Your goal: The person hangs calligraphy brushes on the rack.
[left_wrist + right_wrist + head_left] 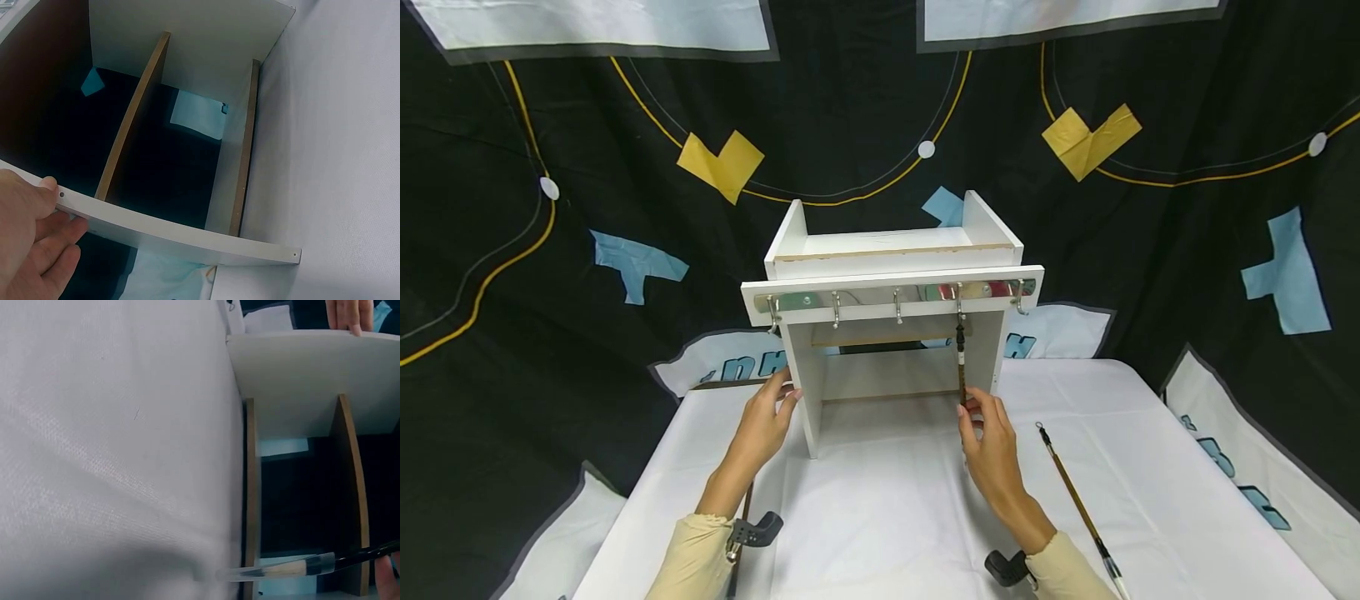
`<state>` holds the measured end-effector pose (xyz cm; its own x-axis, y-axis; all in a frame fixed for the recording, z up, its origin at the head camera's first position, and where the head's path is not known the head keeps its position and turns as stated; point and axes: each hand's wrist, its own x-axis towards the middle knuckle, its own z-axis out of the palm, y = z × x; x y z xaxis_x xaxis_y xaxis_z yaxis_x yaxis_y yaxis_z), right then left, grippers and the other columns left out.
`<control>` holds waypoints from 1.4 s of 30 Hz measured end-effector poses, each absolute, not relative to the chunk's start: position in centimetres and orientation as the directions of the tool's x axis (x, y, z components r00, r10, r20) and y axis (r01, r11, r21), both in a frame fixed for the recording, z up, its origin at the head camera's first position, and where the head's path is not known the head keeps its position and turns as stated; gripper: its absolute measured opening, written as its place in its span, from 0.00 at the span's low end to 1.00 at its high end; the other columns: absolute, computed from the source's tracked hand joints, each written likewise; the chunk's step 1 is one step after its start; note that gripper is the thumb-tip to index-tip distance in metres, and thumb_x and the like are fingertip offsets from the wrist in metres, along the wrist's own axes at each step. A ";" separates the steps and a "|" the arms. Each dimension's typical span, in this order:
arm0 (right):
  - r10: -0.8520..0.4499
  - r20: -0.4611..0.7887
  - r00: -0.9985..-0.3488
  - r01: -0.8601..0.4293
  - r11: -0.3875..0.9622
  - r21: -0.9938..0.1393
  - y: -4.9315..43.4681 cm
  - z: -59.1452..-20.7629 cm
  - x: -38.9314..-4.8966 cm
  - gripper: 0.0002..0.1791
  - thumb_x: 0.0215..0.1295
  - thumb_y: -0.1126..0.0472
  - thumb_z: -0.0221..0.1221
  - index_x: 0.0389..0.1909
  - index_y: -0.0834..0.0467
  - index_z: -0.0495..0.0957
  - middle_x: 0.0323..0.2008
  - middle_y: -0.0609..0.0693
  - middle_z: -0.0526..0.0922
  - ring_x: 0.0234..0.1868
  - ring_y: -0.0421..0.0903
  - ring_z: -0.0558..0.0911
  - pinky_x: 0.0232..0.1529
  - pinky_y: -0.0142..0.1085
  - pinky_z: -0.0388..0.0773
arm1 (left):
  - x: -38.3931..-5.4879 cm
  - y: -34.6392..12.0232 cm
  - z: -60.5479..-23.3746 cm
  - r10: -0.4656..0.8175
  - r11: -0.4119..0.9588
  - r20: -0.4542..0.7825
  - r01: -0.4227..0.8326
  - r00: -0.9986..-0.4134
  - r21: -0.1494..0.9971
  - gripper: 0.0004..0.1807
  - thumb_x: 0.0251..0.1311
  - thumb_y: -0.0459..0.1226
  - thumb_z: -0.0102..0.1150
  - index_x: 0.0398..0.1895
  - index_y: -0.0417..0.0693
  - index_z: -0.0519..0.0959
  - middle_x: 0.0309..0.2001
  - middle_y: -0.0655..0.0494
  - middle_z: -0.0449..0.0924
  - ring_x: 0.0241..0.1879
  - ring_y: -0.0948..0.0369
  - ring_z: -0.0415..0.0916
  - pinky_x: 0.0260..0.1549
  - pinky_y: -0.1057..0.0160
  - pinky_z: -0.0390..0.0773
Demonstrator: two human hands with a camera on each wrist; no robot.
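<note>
A white shelf unit (pixel 799 358) stands on the table, its front rail (pixel 865 313) lined with several metal hooks (pixel 898 307). My left hand (pixel 766 427) holds the unit's left side panel by its front edge, thumb in front and fingers behind in the left wrist view. With my right hand (pixel 992 450) I pinch a calligraphy brush (pixel 961 358), upright with its top end at a hook toward the right of the rail. In the right wrist view, a clear cap (pixel 247 574) covers the pale bristles of this brush, which point toward the table.
Another calligraphy brush (pixel 1078 500) lies on the white-covered table (pixel 1157 467) to the right. A dark stick (pixel 732 579) lies partly hidden under my left forearm. Black cloth (pixel 865 125) with yellow and blue tape hangs behind the unit.
</note>
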<state>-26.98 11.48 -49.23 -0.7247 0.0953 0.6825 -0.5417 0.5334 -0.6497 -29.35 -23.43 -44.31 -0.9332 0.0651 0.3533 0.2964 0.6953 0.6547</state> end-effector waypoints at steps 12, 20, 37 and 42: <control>0.103 0.693 -0.714 -0.558 0.515 -0.651 11.3 -49.7 -28.1 0.18 0.75 0.69 0.62 0.63 0.64 0.75 0.47 0.57 0.80 0.48 0.49 0.84 0.48 0.43 0.89 | -29.2 -23.4 -44.4 0.068 0.693 0.380 0.318 -0.923 0.648 0.26 0.81 0.35 0.51 0.78 0.37 0.64 0.71 0.34 0.71 0.68 0.35 0.74 0.67 0.36 0.75; 0.103 0.703 -0.704 -0.566 0.516 -0.643 11.4 -49.9 -28.4 0.18 0.75 0.68 0.62 0.63 0.64 0.75 0.48 0.56 0.80 0.48 0.49 0.84 0.48 0.40 0.89 | -29.3 -23.3 -44.4 0.067 0.688 0.374 0.314 -0.925 0.654 0.26 0.82 0.35 0.50 0.78 0.37 0.64 0.72 0.34 0.71 0.68 0.36 0.74 0.68 0.37 0.74; 0.079 0.707 -0.703 -0.577 0.517 -0.632 11.1 -49.8 -28.3 0.21 0.72 0.71 0.62 0.64 0.65 0.73 0.48 0.58 0.80 0.48 0.52 0.85 0.49 0.43 0.89 | -29.1 -23.2 -44.2 0.062 0.690 0.353 0.295 -0.934 0.661 0.27 0.82 0.36 0.50 0.78 0.38 0.63 0.72 0.34 0.70 0.69 0.35 0.73 0.69 0.36 0.74; 0.082 0.700 -0.709 -0.561 0.536 -0.631 10.9 -49.9 -28.4 0.22 0.71 0.72 0.64 0.64 0.65 0.73 0.47 0.57 0.80 0.48 0.53 0.85 0.51 0.46 0.88 | -29.1 -23.3 -44.2 0.062 0.696 0.357 0.297 -0.932 0.654 0.26 0.82 0.36 0.50 0.78 0.37 0.63 0.72 0.33 0.70 0.69 0.35 0.73 0.68 0.35 0.74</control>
